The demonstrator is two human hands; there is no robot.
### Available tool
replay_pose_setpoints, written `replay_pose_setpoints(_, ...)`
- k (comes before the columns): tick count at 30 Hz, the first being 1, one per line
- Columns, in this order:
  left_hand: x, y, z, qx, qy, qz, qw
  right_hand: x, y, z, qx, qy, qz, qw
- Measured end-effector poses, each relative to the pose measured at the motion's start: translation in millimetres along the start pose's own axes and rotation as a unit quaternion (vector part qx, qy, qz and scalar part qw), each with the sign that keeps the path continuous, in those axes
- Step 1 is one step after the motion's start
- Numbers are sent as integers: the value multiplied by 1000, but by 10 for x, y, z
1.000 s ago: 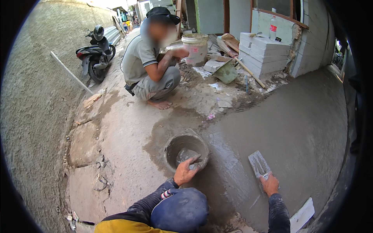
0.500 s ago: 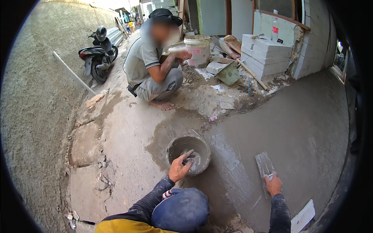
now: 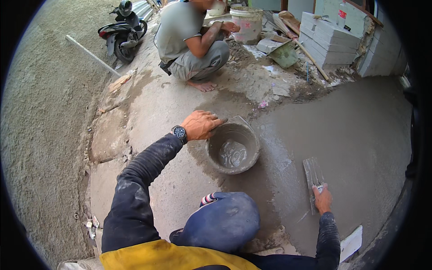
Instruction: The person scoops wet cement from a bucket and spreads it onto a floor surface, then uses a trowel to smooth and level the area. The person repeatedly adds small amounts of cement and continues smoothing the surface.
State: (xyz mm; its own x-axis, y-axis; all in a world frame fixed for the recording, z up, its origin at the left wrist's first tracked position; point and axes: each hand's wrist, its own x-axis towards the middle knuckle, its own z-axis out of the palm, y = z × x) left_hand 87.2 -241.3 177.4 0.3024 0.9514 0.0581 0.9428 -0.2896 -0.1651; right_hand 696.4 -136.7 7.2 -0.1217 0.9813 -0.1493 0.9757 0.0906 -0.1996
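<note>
My left hand (image 3: 201, 125), a watch on its wrist, is closed on the upper left rim of a round grey bucket (image 3: 255, 158). The fingertips are partly hidden at the rim. Wet, shiny grey slurry (image 3: 233, 154) lies in the bottom of this bucket, and its thin wire handle leans over the far side. Off to the right, my right hand (image 3: 322, 198) grips a flat steel plastering trowel (image 3: 310, 173) by its handle. The trowel's long blade rests on smooth wet cement (image 3: 351, 139).
A person (image 3: 193, 49) squats barefoot beyond the bucket. Behind are a white pail (image 3: 246, 27), stacked pale blocks (image 3: 330, 38), a green scoop-like piece (image 3: 283, 55) and a long wooden handle (image 3: 312, 60). A motorbike (image 3: 123, 36) stands by the rough left wall. A white board (image 3: 351, 243) lies near my right arm.
My left hand has come out of the bucket's mouth and moved up and left to its rim. My right hand stays on the trowel. The view has tilted down.
</note>
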Motion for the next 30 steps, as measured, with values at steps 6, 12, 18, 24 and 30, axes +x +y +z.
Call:
replay_pose_setpoints(6,87,-239,-274,107,32,67,991,76,9,78,-5,38,2,999)
replay_pose_setpoints(12,223,-279,-69,84,39,90,992,100,125,128,-15,33,25,999)
replay_pose_setpoints(18,327,-422,253,61,56,106,991,31,215,98,-36,42,79,995)
replay_pose_setpoints(24,443,-665,637,22,54,119,991,14,289,-171,-104,52,109,987)
replay_pose_setpoints(30,569,-872,900,-6,63,125,990,546,255,-858,-171,72,82,979)
